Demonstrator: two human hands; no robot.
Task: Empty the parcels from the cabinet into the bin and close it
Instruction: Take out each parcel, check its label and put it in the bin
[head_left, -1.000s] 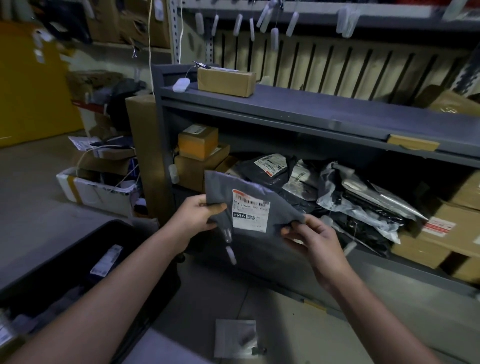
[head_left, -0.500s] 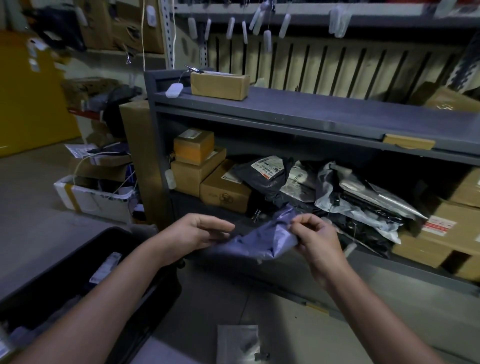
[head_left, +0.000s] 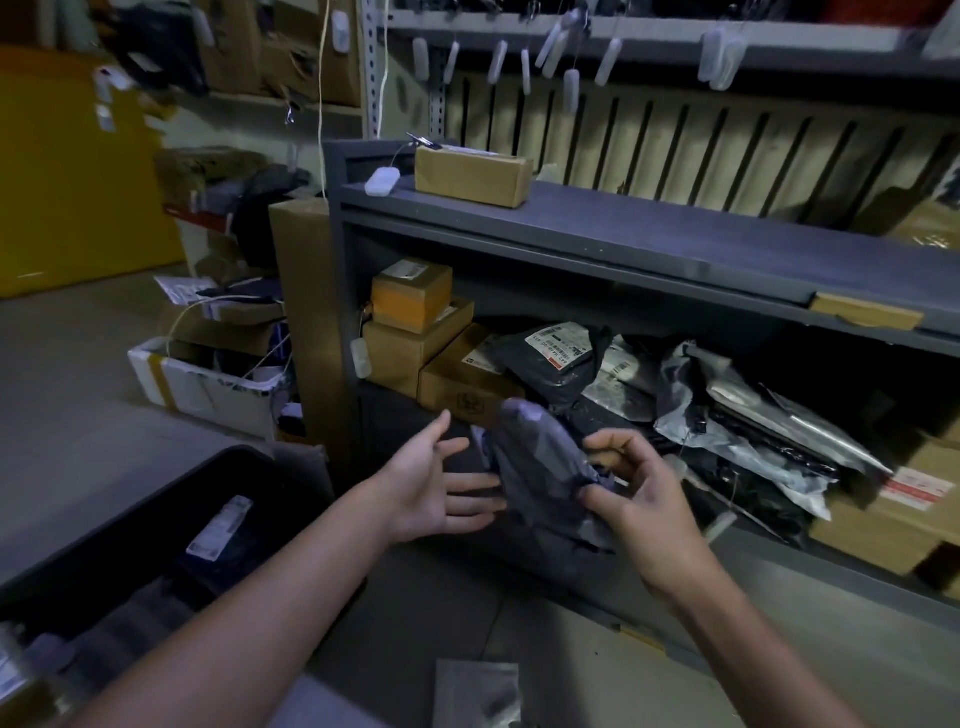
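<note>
The right hand (head_left: 641, 499) pinches a grey parcel (head_left: 540, 462) just in front of the cabinet (head_left: 623, 234). The left hand (head_left: 431, 488) is spread wide beside it. Transfer step: the parcel probably goes left next, over the black bin (head_left: 130, 517).

Single head-worn, wide-angle view.
The cabinet (head_left: 649, 228) is seen at close range from above, faced forward and downward.

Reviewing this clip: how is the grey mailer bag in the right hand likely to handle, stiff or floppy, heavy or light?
Probably floppy: the grey mailer bag creases and droops where the right hand pinches it. Likely light for its size, since a fingertip pinch carries it. Its smooth plastic film may be slippery.
</note>
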